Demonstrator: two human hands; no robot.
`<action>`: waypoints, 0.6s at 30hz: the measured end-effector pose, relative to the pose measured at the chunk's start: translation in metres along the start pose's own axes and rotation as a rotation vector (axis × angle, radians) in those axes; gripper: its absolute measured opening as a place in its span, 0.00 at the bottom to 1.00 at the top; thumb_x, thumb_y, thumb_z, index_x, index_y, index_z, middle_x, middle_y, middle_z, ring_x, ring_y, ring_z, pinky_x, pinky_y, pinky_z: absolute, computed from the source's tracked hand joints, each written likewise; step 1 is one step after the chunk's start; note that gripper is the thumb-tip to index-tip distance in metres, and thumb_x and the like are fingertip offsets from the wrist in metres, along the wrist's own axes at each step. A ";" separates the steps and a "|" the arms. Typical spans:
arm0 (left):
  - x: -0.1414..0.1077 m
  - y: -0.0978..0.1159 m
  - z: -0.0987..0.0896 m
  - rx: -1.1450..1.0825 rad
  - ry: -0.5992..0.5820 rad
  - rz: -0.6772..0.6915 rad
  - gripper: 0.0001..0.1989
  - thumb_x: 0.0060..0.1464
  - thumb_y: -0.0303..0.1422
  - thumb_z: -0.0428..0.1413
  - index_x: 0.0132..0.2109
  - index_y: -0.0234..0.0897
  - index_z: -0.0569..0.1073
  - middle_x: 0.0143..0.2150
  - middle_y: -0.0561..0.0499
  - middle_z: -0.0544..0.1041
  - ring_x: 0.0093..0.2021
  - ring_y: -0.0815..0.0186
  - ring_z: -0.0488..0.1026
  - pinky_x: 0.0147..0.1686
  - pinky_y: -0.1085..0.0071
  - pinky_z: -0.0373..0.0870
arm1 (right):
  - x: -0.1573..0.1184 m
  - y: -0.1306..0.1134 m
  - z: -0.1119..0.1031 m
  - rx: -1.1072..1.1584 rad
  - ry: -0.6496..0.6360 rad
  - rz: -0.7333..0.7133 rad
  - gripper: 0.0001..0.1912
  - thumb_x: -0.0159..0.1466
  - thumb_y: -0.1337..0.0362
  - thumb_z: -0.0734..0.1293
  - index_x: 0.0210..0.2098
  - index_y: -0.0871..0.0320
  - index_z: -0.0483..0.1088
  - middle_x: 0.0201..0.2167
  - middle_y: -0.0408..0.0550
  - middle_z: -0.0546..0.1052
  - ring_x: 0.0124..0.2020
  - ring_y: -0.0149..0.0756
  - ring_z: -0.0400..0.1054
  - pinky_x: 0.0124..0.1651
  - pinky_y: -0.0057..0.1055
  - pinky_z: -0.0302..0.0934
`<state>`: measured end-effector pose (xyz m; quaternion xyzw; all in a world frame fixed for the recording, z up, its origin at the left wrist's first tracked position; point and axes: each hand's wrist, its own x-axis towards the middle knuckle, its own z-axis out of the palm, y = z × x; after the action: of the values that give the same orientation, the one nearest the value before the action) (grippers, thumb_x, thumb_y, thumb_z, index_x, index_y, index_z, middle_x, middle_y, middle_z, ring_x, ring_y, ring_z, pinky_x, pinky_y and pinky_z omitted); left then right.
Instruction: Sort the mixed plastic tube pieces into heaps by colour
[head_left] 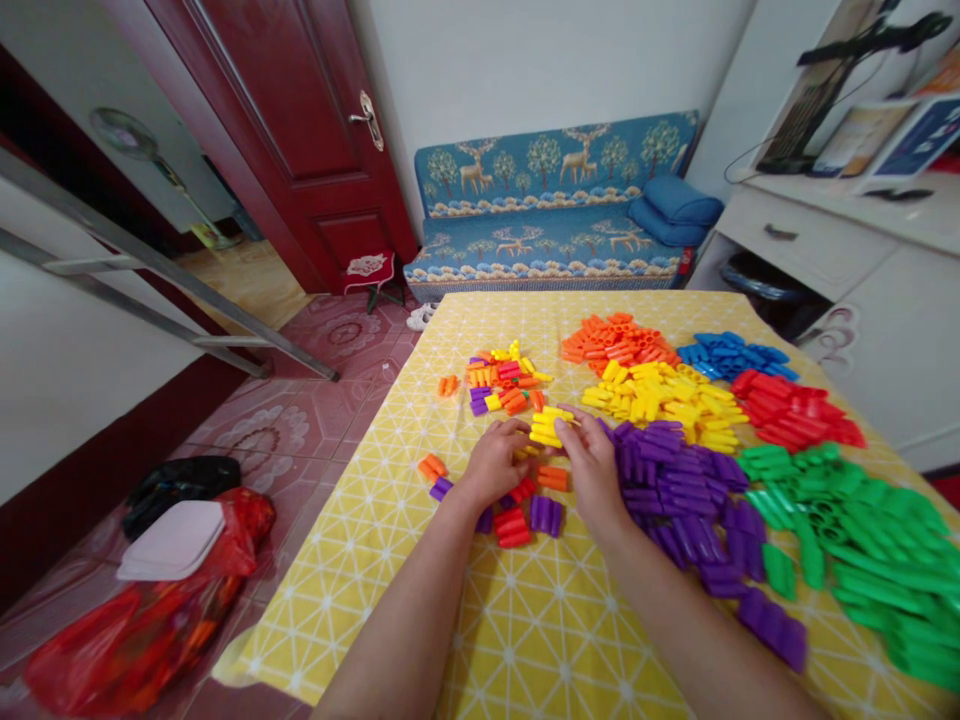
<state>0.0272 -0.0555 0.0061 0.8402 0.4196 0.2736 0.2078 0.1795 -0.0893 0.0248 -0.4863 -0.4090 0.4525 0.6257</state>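
Between the thumb and fingers of my right hand (594,468) is a yellow ribbed plastic building piece (547,426), raised over the table. My left hand (495,464) is close beside it with the fingers curled inward; what they hold, if anything, is hidden. Below my hands lie a red piece (512,528), a purple piece (547,516) and an orange piece (553,478). Beyond my left hand is a cluster of joined pieces (504,374) in orange, yellow, red and purple.
Sorted heaps line the right side of the yellow patterned tablecloth (375,560): orange (619,340), yellow (664,400), blue (735,356), red (795,410), purple (675,480) and green (862,540). A sofa (547,220) stands behind. Red bags (135,640) lie on the floor at left.
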 end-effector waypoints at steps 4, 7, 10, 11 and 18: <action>0.000 0.002 -0.001 -0.085 -0.017 -0.089 0.16 0.48 0.24 0.59 0.44 0.41 0.80 0.45 0.49 0.76 0.46 0.62 0.73 0.48 0.67 0.70 | 0.034 -0.031 -0.001 0.014 -0.027 -0.010 0.23 0.57 0.50 0.71 0.47 0.57 0.69 0.33 0.44 0.77 0.26 0.29 0.70 0.29 0.26 0.67; -0.001 0.004 -0.001 -0.123 -0.026 -0.140 0.19 0.48 0.24 0.58 0.48 0.42 0.79 0.46 0.50 0.76 0.42 0.65 0.74 0.43 0.71 0.71 | 0.085 -0.050 -0.003 -0.022 -0.016 0.003 0.22 0.56 0.54 0.71 0.46 0.58 0.69 0.31 0.43 0.77 0.21 0.26 0.68 0.24 0.24 0.66; 0.000 0.003 0.000 -0.145 -0.014 -0.142 0.19 0.48 0.24 0.58 0.48 0.42 0.79 0.46 0.50 0.76 0.43 0.65 0.74 0.43 0.72 0.71 | 0.145 -0.056 -0.006 -0.118 0.075 0.068 0.14 0.59 0.62 0.69 0.44 0.59 0.68 0.28 0.42 0.76 0.18 0.24 0.67 0.20 0.20 0.64; 0.000 0.002 0.000 -0.149 -0.011 -0.138 0.18 0.48 0.24 0.59 0.47 0.42 0.79 0.46 0.50 0.77 0.44 0.64 0.74 0.44 0.71 0.71 | 0.163 -0.055 -0.008 -0.162 0.109 0.111 0.11 0.61 0.64 0.68 0.43 0.60 0.68 0.27 0.42 0.75 0.18 0.24 0.67 0.20 0.20 0.63; -0.001 -0.002 0.001 -0.189 -0.004 -0.143 0.17 0.48 0.25 0.60 0.47 0.40 0.79 0.46 0.48 0.77 0.45 0.63 0.75 0.45 0.70 0.71 | 0.227 -0.027 -0.027 -0.311 0.217 0.329 0.06 0.64 0.71 0.65 0.41 0.65 0.68 0.20 0.42 0.72 0.17 0.27 0.67 0.21 0.23 0.67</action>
<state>0.0261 -0.0557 0.0042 0.7851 0.4505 0.2949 0.3061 0.2682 0.1195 0.0618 -0.6824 -0.3195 0.4250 0.5016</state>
